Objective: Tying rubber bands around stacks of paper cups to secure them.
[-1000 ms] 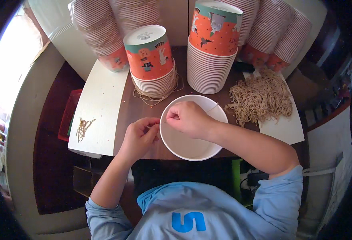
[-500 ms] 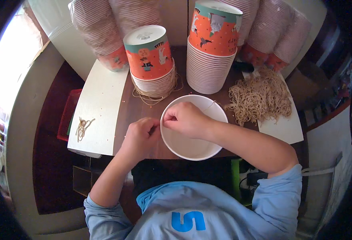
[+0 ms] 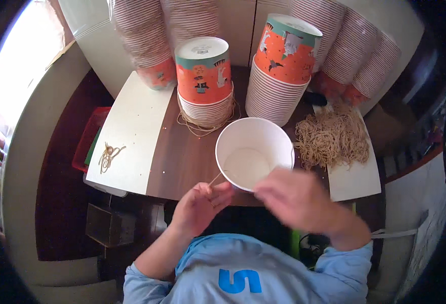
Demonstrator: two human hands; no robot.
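Observation:
A white paper bucket (image 3: 233, 144) stands mouth up at the table's near edge, its inside turned toward me. At its near left side a thin tan cord (image 3: 214, 179) runs from the rim area down to my left hand (image 3: 201, 207). The thumb and fingertips of that hand pinch the cord, the palm turned partly up. My right hand (image 3: 296, 200) is in front of the bucket's near right rim, smeared by motion. Its fingers are too blurred to show whether they hold anything. Another bit of cord shows at the bucket's right rim.
Two upside-down stacks of orange-and-green printed buckets, one shorter (image 3: 202, 76) and one taller (image 3: 287, 50), stand behind. Right of the bucket lies a heap of tan cords (image 3: 334, 137); a small bundle of cord (image 3: 110, 157) lies far left. Wrapped bucket stacks (image 3: 139, 35) line the back.
My right hand has come out of the bucket and moved right and toward me. My left hand has moved nearer to me, with cord now visible at its fingertips. The whole view has shifted slightly.

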